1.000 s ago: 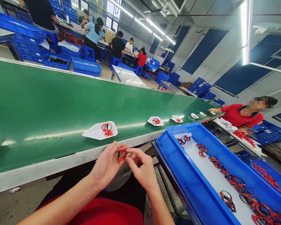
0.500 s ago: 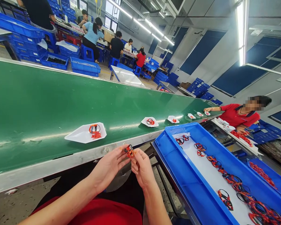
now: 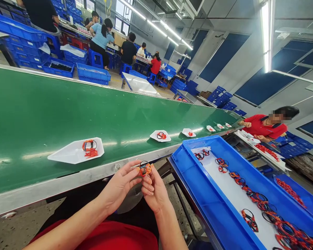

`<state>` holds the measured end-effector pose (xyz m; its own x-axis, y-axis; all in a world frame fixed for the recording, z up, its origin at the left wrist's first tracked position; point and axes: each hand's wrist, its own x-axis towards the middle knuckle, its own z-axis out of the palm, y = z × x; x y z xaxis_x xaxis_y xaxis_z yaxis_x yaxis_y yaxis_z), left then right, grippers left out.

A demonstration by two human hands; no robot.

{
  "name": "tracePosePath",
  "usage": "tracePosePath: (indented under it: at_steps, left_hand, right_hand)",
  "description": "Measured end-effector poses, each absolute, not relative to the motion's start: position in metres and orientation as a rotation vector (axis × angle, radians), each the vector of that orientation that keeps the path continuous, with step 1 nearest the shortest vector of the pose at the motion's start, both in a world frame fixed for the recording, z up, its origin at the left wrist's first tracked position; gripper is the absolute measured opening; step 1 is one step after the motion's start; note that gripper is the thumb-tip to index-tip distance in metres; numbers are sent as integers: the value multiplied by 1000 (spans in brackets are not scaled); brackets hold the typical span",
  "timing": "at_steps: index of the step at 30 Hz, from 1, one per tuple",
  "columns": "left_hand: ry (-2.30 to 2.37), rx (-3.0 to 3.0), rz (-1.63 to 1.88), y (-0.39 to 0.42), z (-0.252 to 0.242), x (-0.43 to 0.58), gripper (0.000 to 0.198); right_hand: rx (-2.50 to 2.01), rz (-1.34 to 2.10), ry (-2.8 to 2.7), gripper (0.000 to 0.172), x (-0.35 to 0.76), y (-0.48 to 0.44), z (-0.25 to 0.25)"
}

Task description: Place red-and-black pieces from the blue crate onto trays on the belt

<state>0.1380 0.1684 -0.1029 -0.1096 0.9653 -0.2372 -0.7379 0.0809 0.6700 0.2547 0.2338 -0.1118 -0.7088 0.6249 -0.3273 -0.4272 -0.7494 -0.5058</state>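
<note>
Between my two hands, over the near metal edge of the belt, is a small red-and-black ring-shaped part. My left hand pinches it from the left with thumb and fingers. From the right, my right hand grips it with thumb and fingertips, the other fingers curled. Ahead on the green conveyor belt, a white boat-shaped tray carries a similar red-and-black part. Another white tray with such a part lies farther right, followed by several smaller-looking trays holding red pieces.
A blue bin at my right holds several red-and-black parts on white lining. Beyond it, a co-worker in a red shirt sits by the belt, near red pieces. Across the belt are stacked blue crates and seated people.
The trays have shifted left along the belt. The part between my hands has turned slightly, showing its black ring more. The co-worker's hand has drawn back from the farthest tray.
</note>
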Motion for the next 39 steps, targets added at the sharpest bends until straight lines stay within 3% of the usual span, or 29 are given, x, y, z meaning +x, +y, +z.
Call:
tracePosePath:
  at_steps: [13, 24, 32, 39]
  left_hand:
    - [809, 319, 1501, 170, -107, 136, 28]
    - [799, 385, 1491, 169, -107, 137, 23]
    - [800, 314, 1492, 172, -109, 138, 20]
    - [748, 210, 1473, 173, -108, 136, 19]
  right_hand:
    - [-705, 2384, -591, 30, 252, 228, -114]
    - [-754, 2074, -892, 34, 253, 225, -113]
    - [-689, 2385, -569, 31, 256, 227, -112]
    - [-653, 2389, -531, 25, 259, 222, -102]
